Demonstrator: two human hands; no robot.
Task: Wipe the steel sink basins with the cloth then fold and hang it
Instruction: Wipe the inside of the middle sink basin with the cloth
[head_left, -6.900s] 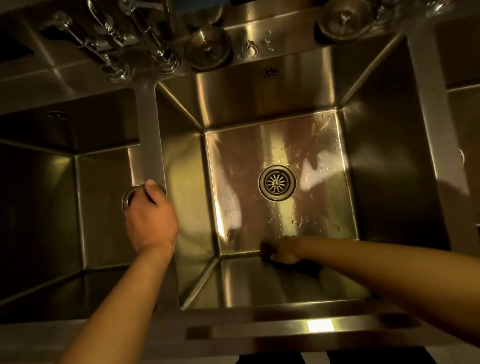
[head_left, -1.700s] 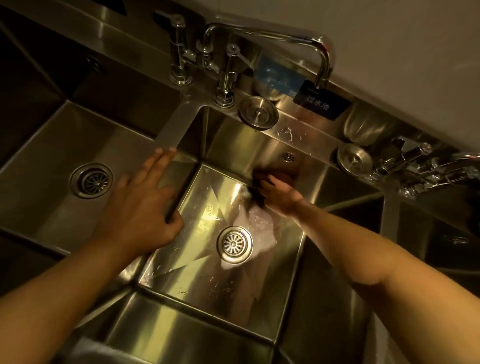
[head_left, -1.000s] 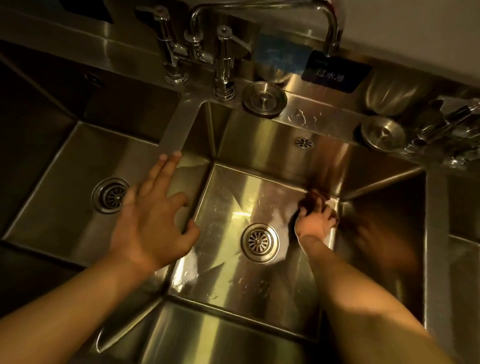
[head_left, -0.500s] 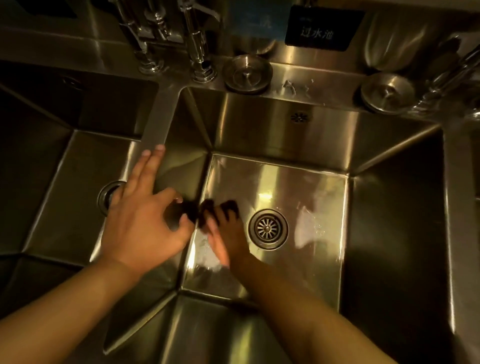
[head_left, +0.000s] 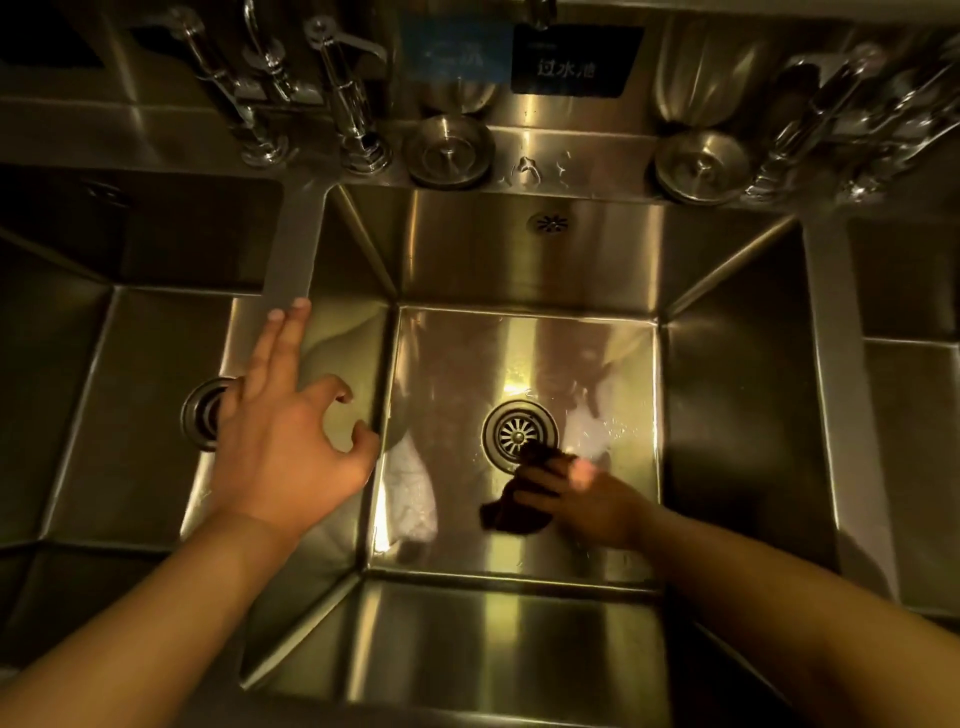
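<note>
Right hand (head_left: 592, 499) grips the dark cloth (head_left: 519, 499) on the middle basin (head_left: 519, 364) floor, just beside the drain (head_left: 514, 431) — left hand (head_left: 285, 441) released, fingers spread over the divider (head_left: 291, 249).

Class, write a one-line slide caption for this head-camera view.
Right hand wipes the middle basin floor with a dark cloth beside the drain.

Dim amber light; taps (head_left: 358, 98) and a dark sign (head_left: 571, 60) line the steel ledge (head_left: 571, 150).
</note>
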